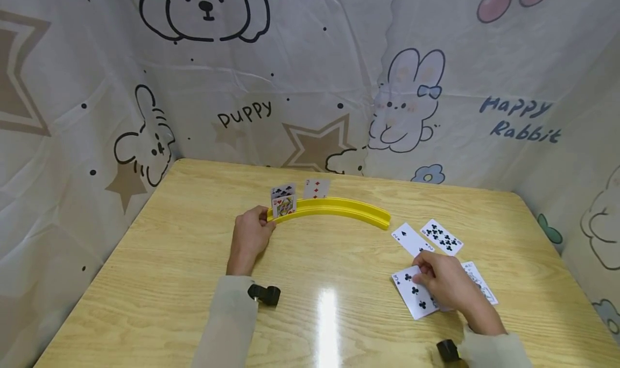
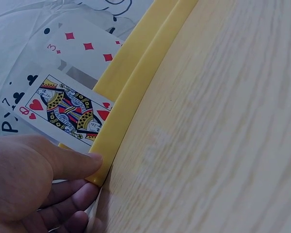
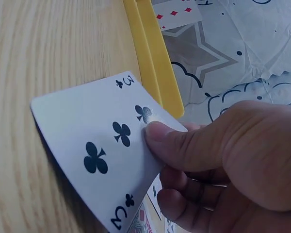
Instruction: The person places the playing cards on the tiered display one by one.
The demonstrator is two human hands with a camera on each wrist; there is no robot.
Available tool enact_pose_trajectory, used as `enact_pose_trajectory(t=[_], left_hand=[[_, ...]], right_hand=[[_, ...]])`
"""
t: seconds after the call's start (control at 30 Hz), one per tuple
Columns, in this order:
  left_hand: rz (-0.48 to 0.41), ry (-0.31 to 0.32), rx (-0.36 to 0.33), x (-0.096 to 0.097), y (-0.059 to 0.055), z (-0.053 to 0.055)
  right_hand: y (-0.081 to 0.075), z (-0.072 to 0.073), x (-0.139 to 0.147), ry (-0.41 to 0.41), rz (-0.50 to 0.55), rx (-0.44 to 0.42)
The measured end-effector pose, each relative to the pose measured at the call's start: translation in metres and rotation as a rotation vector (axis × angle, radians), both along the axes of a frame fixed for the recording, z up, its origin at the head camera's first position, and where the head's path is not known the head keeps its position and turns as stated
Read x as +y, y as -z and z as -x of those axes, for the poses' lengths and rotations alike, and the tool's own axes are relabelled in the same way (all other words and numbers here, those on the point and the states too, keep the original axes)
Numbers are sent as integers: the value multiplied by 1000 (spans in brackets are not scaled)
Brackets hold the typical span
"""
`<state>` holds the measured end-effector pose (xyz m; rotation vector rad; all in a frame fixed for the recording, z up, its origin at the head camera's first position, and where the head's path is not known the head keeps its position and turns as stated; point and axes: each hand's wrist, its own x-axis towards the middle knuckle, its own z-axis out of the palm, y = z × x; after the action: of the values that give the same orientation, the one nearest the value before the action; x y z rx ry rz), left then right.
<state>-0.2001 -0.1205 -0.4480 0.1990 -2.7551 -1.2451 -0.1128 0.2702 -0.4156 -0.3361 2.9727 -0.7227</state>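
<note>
My left hand (image 1: 251,236) pinches the left end of a curved yellow card holder (image 1: 339,206), thumb on its front face. In that holder stand a queen of hearts (image 2: 68,111), a seven of clubs (image 2: 20,94) partly hidden behind it, and a three of diamonds (image 2: 87,46). Over on the right, my right hand (image 1: 448,282) grips a three of clubs (image 3: 106,141) by one edge, thumb on its face. The card is tilted, raised at least partly off the table. Beyond that hand lie a two of spades (image 1: 409,238) and a ten of clubs (image 1: 442,237).
A face card (image 1: 479,283) lies partly covered by my right hand. Another card (image 3: 140,221) shows partly beneath the three of clubs. The wooden table (image 1: 160,239) ends at a printed cloth (image 1: 300,77) hanging behind and at both sides.
</note>
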Motion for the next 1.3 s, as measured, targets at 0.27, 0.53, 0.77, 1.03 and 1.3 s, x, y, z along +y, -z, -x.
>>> enact_pose_trajectory(t=[0.27,0.53,0.77,1.03,1.3], left_hand=[[-2,-8,-15,0,-1,-1],[-4,-6,-14,0,0,0],[-9,-6,-4,0,1,2],[-9,11,9,-1,0,1],[-6,9,-3,0,0,1]], right_hand=[[-5,3,-2,-9,38,42],[-14,7,-7,-38,94,38],[-19,9,-10,-69,154,74],[-22,13,-15,-89,174,157],[-22,20,-23,-106,211,220]])
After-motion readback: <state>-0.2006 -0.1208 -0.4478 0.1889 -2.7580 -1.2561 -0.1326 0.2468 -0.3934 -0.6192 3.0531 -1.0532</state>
